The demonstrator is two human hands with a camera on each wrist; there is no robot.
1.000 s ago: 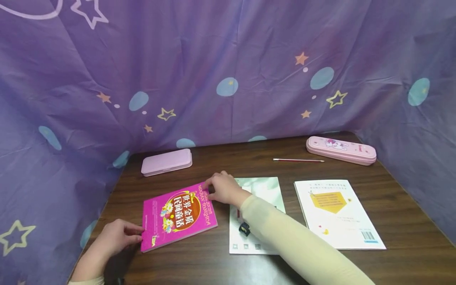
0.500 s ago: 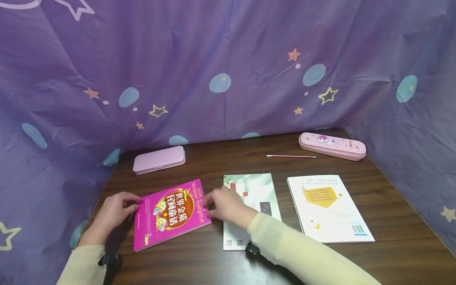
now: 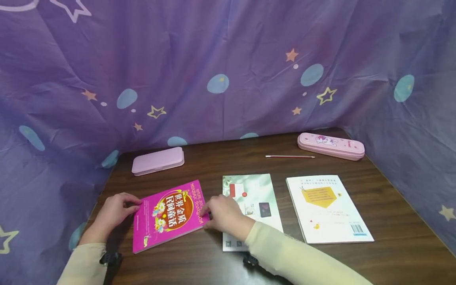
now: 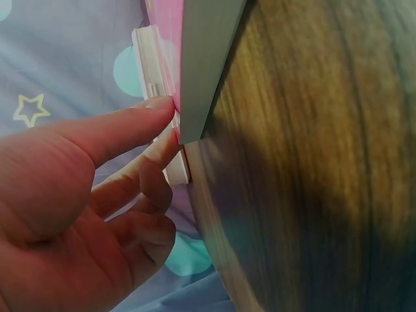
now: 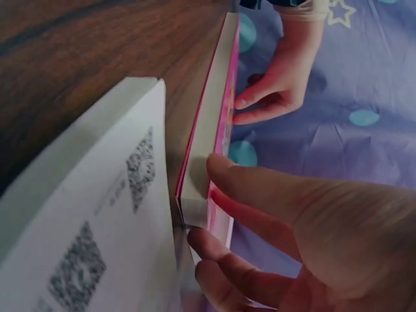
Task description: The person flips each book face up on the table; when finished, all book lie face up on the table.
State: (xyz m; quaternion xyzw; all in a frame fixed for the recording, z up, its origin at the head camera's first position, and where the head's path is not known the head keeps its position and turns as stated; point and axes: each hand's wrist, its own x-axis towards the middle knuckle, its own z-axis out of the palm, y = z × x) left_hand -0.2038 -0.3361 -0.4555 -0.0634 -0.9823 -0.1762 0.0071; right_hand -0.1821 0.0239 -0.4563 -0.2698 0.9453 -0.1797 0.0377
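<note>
A pink book [image 3: 171, 213] with a floral oval on its cover lies slightly turned on the dark wooden table. My left hand [image 3: 115, 209] pinches its far left corner between thumb and index finger; in the left wrist view the thumb [image 4: 143, 127] meets the cover's edge. At the near right corner, my right hand [image 3: 224, 213] grips the book. The right wrist view shows the right thumb [image 5: 253, 185] on the page edge and other fingers round the corner. Beneath the right hand and sleeve lies a pale green book [image 3: 249, 182], partly covered.
To the right lies a white book [image 3: 329, 213] with a yellow hexagon and a barcode. Behind are a plain pink case [image 3: 158, 160] on the left, a red pencil [image 3: 290, 156], and a pink rabbit pencil case [image 3: 331, 146] on the right. A purple curtain [image 3: 199, 51] surrounds the table.
My left hand has moved from the pink book's near left corner to its far left corner. My right hand has slid from the far right corner down to the near right one.
</note>
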